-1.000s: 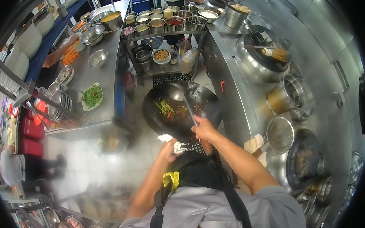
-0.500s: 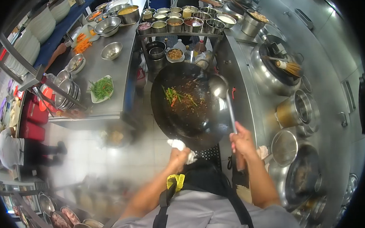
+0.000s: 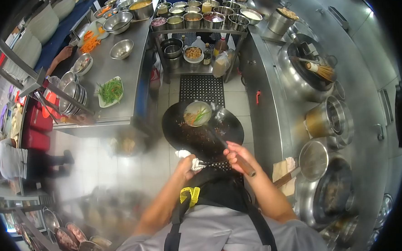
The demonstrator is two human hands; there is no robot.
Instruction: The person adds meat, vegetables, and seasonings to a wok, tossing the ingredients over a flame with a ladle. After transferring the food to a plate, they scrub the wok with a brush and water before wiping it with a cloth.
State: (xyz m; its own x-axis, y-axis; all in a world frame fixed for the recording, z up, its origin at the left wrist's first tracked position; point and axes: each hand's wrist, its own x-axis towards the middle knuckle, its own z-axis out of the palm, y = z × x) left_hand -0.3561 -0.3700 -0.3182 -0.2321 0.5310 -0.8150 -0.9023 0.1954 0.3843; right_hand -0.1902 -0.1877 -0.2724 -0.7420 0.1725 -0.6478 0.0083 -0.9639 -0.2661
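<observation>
My left hand is closed around a white cloth, at the near rim of a dark wok; a bit of dark handle shows beside the cloth. With my right hand I grip a ladle by its wooden handle. Its bowl is over the far part of the wok and holds food with green strips. Small brown and reddish bits are scattered on the wok's surface. The wok is held in front of my body, above the floor.
A counter at left bears a plate of green strips, metal bowls and cut carrots. Ahead is a rack of seasoning pots. Stoves, a strainer and a pot line the right. Another person stands far left.
The wok has come nearer to me and tilted, uncovering the floor mat beyond. My right hand has swung the ladle leftward over the wok, and the green food now sits in its bowl.
</observation>
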